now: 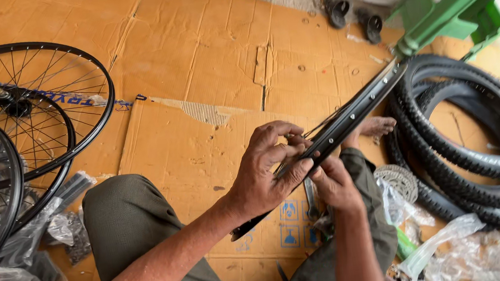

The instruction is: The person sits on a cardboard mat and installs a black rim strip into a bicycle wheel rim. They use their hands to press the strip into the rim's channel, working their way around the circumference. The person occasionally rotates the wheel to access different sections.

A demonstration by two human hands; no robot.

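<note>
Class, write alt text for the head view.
Two hands, left hand and right hand, hold a black rim edge-on over cardboard. Spoked wheels lie left, knobbly tyres right.

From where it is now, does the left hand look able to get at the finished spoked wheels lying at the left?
Probably yes, but not freely: the left hand is gripping the black rim, and the raised left knee lies between it and the spoked wheels.
</note>
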